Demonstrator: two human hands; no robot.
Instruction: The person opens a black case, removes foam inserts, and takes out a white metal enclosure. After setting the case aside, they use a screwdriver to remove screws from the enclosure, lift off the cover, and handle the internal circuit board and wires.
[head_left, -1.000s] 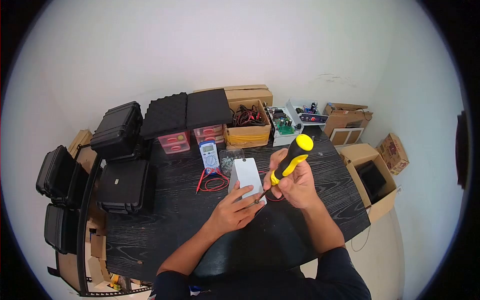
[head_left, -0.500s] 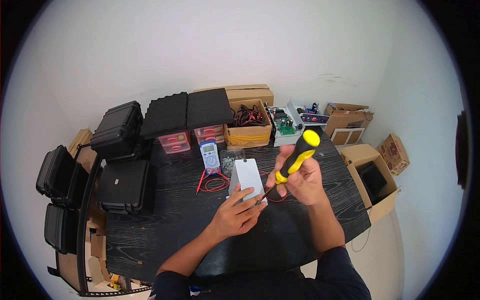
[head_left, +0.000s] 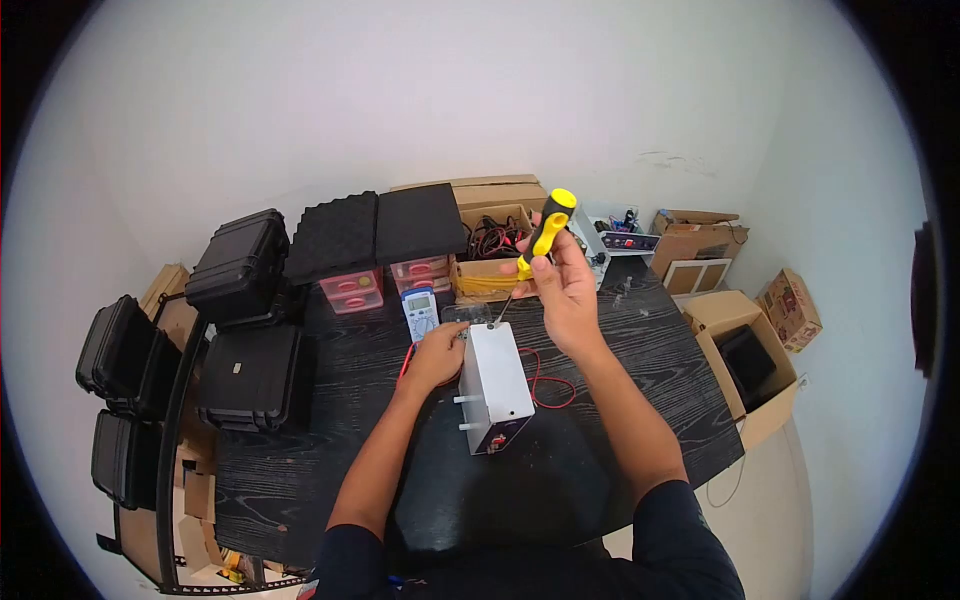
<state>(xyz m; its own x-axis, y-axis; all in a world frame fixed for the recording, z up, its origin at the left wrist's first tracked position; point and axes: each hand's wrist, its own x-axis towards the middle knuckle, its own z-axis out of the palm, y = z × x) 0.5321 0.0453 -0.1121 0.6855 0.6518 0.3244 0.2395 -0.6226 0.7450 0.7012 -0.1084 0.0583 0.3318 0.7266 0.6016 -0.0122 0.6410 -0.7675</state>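
Observation:
A white box-shaped case (head_left: 498, 372) lies on the black table, with two white pegs on its left side and a dark printed panel on its near end. My right hand (head_left: 568, 300) is closed around a yellow and black screwdriver (head_left: 546, 236), tilted so its shaft points down to a dark screw spot at the case's far end. At the far left edge of the case, my left hand (head_left: 440, 355) grips it, its fingertips partly hidden. Behind that hand stands a blue and white multimeter (head_left: 421, 314) with red leads. A clear tray of small parts (head_left: 465, 314) sits beyond the case.
Black foam sheets (head_left: 420, 220) rest on pink drawer units (head_left: 355, 292) at the back. A cardboard box of cables (head_left: 487, 285) and open electronics units (head_left: 628, 242) stand along the wall. Black hard cases (head_left: 250, 375) are at left, an open carton (head_left: 735, 340) at right.
The screwdriver has moved from the case's near end to its far end. My left hand has slid from its near end to the far left edge, and the case now lies nearer me.

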